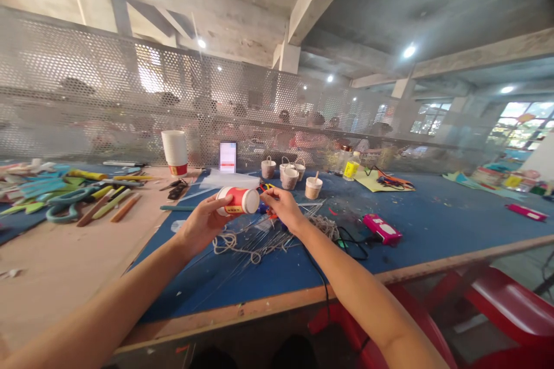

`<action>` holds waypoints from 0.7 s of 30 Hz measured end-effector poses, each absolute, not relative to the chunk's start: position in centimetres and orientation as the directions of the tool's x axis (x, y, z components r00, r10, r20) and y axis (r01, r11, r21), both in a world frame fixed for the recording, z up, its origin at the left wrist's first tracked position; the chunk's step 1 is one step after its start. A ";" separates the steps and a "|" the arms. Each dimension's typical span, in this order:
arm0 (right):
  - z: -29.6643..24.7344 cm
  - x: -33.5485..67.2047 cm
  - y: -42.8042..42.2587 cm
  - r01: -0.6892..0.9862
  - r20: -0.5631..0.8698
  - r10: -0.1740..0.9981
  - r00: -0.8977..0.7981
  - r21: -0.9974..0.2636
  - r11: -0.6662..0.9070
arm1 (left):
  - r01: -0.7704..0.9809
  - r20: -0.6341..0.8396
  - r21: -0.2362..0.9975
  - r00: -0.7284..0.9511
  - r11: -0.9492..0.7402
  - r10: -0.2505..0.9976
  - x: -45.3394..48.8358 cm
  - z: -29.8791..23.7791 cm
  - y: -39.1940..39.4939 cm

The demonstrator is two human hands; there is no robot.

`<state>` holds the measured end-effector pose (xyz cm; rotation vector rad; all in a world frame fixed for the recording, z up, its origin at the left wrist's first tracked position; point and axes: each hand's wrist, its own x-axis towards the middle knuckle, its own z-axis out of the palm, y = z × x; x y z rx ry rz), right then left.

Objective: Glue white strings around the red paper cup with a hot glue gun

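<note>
My left hand (203,223) is wrapped round a red and white paper cup (238,200), held on its side above the blue table with its base pointing right. My right hand (282,206) is at the cup's base, fingers pinched together against it; what they pinch is too small to make out. Below the hands lie a coil of pale string (236,245) and thin wires on the blue mat (411,225).
A stack of paper cups (175,153) and a phone (227,157) stand at the back, beside several small twine-wrapped cups (289,176). Scissors, pencils and coloured tools lie at left (73,199). A pink tool (382,228) with a black cord lies at right. Perforated screen behind; red chairs (497,300) below.
</note>
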<state>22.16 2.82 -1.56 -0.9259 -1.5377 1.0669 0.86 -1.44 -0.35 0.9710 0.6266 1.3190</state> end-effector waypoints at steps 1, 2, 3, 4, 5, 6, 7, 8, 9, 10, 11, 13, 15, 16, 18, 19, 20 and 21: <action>-1.6 22.1 2.8 0.043 0.306 0.931 -0.201 -0.946 0.320 | -0.503 0.149 0.864 0.184 -0.037 0.971 0.8 -0.4 -1.4; -1.6 22.1 2.8 0.044 0.313 0.928 -0.201 -0.944 0.328 | -0.500 0.157 0.865 0.188 -0.043 0.970 0.8 -0.6 -1.3; -1.6 22.1 2.7 0.045 0.323 0.925 -0.201 -0.940 0.338 | -0.499 0.165 0.865 0.190 -0.049 0.968 0.8 -0.7 -1.2; -1.5 22.2 2.7 0.044 0.337 0.920 -0.200 -0.935 0.352 | -0.498 0.173 0.865 0.191 -0.056 0.966 0.7 -0.8 -1.1; -1.5 22.2 2.6 0.038 0.355 0.913 -0.203 -0.929 0.369 | -0.500 0.179 0.864 0.189 -0.062 0.965 0.7 -0.9 -1.0; -1.5 22.2 2.6 0.024 0.376 0.903 -0.208 -0.921 0.389 | -0.502 0.184 0.862 0.185 -0.068 0.965 0.6 -1.1 -0.8; -1.4 22.3 2.5 0.009 0.397 0.892 -0.215 -0.913 0.408 | -0.503 0.188 0.861 0.178 -0.075 0.966 0.5 -1.2 -0.7; -1.4 22.3 2.4 -0.001 0.411 0.883 -0.225 -0.907 0.422 | -0.503 0.192 0.861 0.171 -0.082 0.966 0.5 -1.3 -0.6; -1.3 22.3 2.3 -0.001 0.417 0.878 -0.234 -0.903 0.429 | -0.501 0.196 0.861 0.165 -0.089 0.967 0.4 -1.4 -0.5; -1.3 22.3 2.3 0.010 0.414 0.878 -0.241 -0.903 0.429 | -0.498 0.199 0.862 0.163 -0.094 0.966 0.3 -1.5 -0.4; -1.2 22.3 2.2 0.027 0.406 0.881 -0.244 -0.905 0.425 | -0.495 0.205 0.863 0.163 -0.100 0.965 0.3 -1.5 -0.3; -1.1 22.3 2.1 0.057 0.387 0.889 -0.246 -0.909 0.412 | -0.491 0.213 0.865 0.173 -0.103 0.962 0.3 -1.5 -0.4; -1.1 22.2 2.1 0.059 0.381 0.891 -0.248 -0.912 0.407 | -0.487 0.212 0.868 0.184 -0.098 0.960 0.4 -1.4 -0.5; -1.1 22.2 2.1 0.058 0.381 0.890 -0.249 -0.912 0.406 | -0.482 0.210 0.871 0.190 -0.095 0.959 0.5 -1.3 -0.7; -1.1 22.3 2.1 0.063 0.380 0.891 -0.251 -0.911 0.406 | -0.469 0.209 0.878 0.207 -0.090 0.956 0.6 -1.2 -0.9; -1.1 22.3 2.1 0.069 0.384 0.889 -0.250 -0.908 0.412 | -0.464 0.211 0.881 0.216 -0.090 0.953 0.6 -1.2 -0.9; -1.1 22.3 2.1 0.081 0.400 0.883 -0.245 -0.899 0.430 | -0.461 0.213 0.883 0.224 -0.089 0.951 0.6 -1.2 -1.0; -1.1 22.3 2.1 0.104 0.432 0.871 -0.232 -0.880 0.464 | -0.464 0.214 0.881 0.228 -0.087 0.950 0.6 -1.2 -1.0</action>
